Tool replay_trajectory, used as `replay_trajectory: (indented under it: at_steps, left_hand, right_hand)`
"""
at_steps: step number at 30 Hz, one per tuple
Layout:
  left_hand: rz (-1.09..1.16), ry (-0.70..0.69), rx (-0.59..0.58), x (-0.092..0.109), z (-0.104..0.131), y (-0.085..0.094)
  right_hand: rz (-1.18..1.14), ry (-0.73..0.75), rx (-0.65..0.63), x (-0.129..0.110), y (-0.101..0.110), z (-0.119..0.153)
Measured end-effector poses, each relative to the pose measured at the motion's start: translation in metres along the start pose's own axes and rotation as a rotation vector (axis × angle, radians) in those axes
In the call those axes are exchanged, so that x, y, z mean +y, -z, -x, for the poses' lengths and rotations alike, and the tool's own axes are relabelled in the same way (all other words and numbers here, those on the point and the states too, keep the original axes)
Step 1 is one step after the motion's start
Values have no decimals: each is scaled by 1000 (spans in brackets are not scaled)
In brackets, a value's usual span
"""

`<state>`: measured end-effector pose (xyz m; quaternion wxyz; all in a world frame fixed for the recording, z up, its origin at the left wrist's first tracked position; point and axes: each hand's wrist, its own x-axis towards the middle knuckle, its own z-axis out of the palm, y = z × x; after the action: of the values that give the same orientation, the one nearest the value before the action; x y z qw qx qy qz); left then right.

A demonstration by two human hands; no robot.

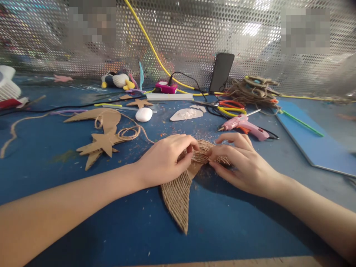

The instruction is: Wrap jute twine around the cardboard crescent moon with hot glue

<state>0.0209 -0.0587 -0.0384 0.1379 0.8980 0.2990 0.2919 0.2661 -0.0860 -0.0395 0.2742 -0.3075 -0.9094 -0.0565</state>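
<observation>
A curved cardboard shape (177,202) covered in rows of brown twine lies on the blue table, its pointed end towards me. A patch of bare cardboard shows near its middle. My left hand (169,159) lies over its upper left part, fingers curled and thumb bent in against it. At the right arm of the shape, my right hand (244,163) grips the edge between thumb and forefinger, the other fingers raised. A strand of twine (146,134) runs from under my left hand to a loose coil (130,131) on the left.
Cardboard cutouts with a star (103,144) lie left. A pink glue gun (244,125), scissors (229,107) and a twine bundle (250,91) sit right. Behind are a white oval (144,114), a phone (221,72) and a metal mesh (178,40). A blue board (319,137) lies far right.
</observation>
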Motion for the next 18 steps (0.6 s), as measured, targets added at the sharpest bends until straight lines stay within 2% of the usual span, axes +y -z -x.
replay_trajectory:
  at_steps: [4, 8, 13, 18]
  left_hand:
    - [-30, 36, -10, 1, 1, 2]
    - [-114, 9, -45, 2, 2, 3]
    - [-133, -8, 2, 0, 1, 2]
    - [-77, -18, 23, -2, 0, 1]
  right_hand:
    - [29, -35, 14, 3, 2, -1]
    - [32, -55, 3, 3, 5, -2]
    - [93, -142, -102, 1, 0, 0]
    - [36, -262, -165, 4, -5, 3]
